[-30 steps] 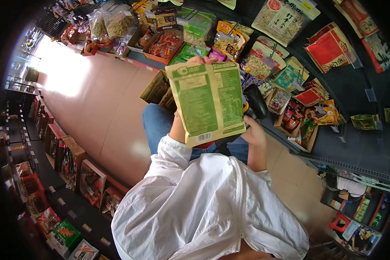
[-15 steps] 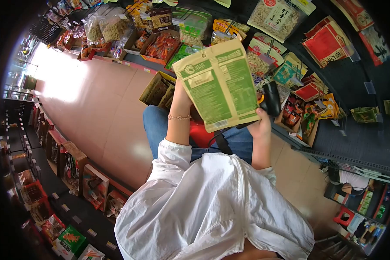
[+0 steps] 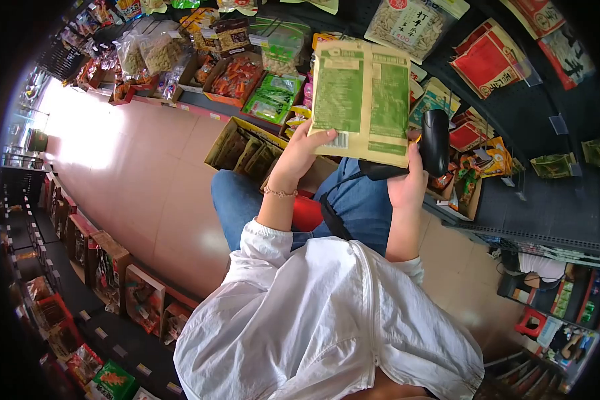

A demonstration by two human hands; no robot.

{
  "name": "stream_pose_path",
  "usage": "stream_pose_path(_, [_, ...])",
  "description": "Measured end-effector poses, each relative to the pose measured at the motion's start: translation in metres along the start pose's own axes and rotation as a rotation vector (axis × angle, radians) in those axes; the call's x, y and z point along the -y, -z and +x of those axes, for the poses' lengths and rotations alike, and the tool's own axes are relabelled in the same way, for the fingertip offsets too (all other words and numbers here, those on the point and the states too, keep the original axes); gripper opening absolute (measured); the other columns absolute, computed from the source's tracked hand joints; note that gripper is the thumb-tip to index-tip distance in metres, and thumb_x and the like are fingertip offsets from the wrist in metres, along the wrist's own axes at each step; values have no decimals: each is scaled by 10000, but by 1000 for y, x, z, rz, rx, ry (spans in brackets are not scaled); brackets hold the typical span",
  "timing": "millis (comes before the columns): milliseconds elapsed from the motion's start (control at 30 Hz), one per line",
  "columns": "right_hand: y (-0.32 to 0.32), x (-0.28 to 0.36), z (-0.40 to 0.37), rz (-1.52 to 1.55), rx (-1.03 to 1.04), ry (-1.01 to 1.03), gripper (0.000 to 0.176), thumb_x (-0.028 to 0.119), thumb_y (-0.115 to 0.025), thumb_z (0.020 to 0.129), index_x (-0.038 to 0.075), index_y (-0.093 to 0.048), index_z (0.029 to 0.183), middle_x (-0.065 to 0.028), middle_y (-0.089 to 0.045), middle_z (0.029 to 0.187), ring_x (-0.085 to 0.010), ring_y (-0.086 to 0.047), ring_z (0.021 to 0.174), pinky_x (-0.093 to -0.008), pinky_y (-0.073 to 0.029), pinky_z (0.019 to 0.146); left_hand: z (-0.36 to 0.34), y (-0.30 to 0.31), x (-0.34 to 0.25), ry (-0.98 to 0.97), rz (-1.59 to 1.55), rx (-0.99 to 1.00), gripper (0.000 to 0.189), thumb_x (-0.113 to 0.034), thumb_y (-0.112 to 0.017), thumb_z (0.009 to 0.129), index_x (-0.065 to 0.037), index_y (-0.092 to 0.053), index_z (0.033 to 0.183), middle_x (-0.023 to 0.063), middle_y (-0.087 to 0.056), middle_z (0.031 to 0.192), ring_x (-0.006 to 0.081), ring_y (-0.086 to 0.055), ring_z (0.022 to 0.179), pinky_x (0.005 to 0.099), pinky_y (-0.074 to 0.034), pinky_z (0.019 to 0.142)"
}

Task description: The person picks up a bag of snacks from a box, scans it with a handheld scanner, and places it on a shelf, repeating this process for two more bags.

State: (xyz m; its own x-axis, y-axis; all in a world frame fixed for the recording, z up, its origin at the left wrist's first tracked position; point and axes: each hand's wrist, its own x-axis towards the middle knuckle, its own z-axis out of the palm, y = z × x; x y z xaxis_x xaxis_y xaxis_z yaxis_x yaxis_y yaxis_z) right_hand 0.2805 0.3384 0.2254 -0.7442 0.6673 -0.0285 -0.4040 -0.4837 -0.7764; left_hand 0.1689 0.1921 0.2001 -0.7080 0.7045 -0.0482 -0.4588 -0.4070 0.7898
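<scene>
In front of me a beige and green snack packet (image 3: 357, 100) is held up, its printed back with small text and a barcode facing me. My left hand (image 3: 302, 152) grips its lower left corner, thumb flat on the front beside the barcode and fingers hidden behind. At the lower right corner, my right hand (image 3: 407, 187) closes on the edge with its thumb up. A black rounded device (image 3: 435, 143) with an orange glint sits right beside that thumb; I cannot tell whether the right hand also holds it. A black strap (image 3: 333, 217) hangs below the packet.
Shelves ahead carry boxed snacks, including red packets (image 3: 237, 79), green packets (image 3: 272, 97) and a yellow carton (image 3: 243, 150). Bags of seeds (image 3: 410, 30) and red packets (image 3: 490, 60) hang at the upper right. Another shelf (image 3: 80, 287) runs along the left. Tiled floor (image 3: 153, 173) lies between.
The packet has turned from a slant to nearly upright and shifted slightly right and up. My left hand has come from behind its left edge to the lower left corner, thumb in front.
</scene>
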Motion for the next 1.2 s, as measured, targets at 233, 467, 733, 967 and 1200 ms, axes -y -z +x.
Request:
stream_pose_path(233, [-7,0,-14,-339,363,100,236,91,-505,748,25,-439,965,-91,-502,793,-142,-463,726,-291,-399,726,-4,5,-10,-434,194,-189,412,-218,-464,870,8,-355,1197,55,-468,1147,137,-441,1052,274,-347,886])
stream_pose_path(467, [-34,-15,-38,-455,533,-164,342,74,-539,761,-18,-474,1084,-105,-565,870,-131,-533,689,-261,-433,655,-4,14,-10,-492,269,-296,669,-549,-231,836,-6,-300,1221,126,-460,1151,231,-502,1008,341,-399,863])
stream_pose_path(733, [-27,-23,-39,-454,643,-282,302,30,-564,769,13,-501,1064,-72,-580,894,-101,-558,725,-240,-475,630,-9,7,-16,-521,175,-220,650,-513,-221,851,-12,-263,1263,115,-402,1219,220,-425,1098,337,-344,918])
stream_pose_path(967, [-30,-11,-40,-433,655,-231,304,17,-569,757,15,-505,1054,-70,-580,889,-112,-557,769,-247,-464,687,-9,8,-16,-502,83,-242,571,-451,-366,860,-5,-330,1213,113,-454,1169,224,-476,1047,353,-389,876])
stream_pose_path(1200, [-29,11,-38,-707,700,-7,463,94,-561,678,-3,-415,1107,-111,-489,1041,-150,-506,727,-303,-391,732,-21,1,-31,-466,125,-210,384,-61,-623,731,3,-462,1074,58,-563,990,119,-534,888,261,-422,791])
